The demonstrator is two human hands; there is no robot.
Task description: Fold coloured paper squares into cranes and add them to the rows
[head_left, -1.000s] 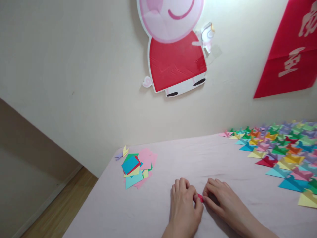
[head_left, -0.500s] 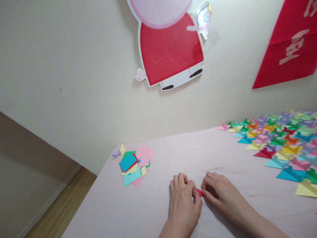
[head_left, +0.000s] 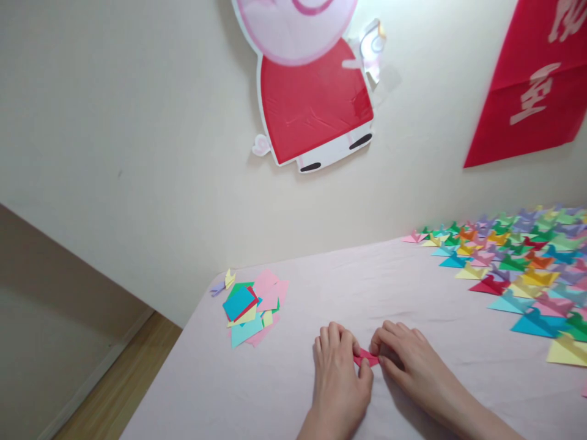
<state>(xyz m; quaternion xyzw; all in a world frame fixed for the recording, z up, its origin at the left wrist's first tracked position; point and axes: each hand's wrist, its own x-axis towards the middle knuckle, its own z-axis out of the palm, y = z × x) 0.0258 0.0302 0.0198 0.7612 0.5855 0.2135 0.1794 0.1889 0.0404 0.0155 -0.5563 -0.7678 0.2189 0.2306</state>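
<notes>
A small folded piece of red paper (head_left: 365, 356) lies on the pale cloth-covered table (head_left: 220, 391), between my two hands. My left hand (head_left: 342, 366) rests on the table with its thumb and index finger on the paper's left part. From the other side, my right hand (head_left: 403, 351) pinches the right end of the paper between curled fingers and thumb. Parts of the paper are covered by my fingertips.
Loose coloured paper sheets (head_left: 247, 330) lie in a pile at the left, beside two small folded pieces, one yellow (head_left: 230, 278) and one purple (head_left: 217, 288). Rows of folded paper birds (head_left: 513, 263) fill the table's right side. The wall (head_left: 321, 208) rises behind.
More of the red paper shows between my hands now. My left thumb has shifted down on it, and my right fingers have moved slightly left. The view has tilted up a little.
</notes>
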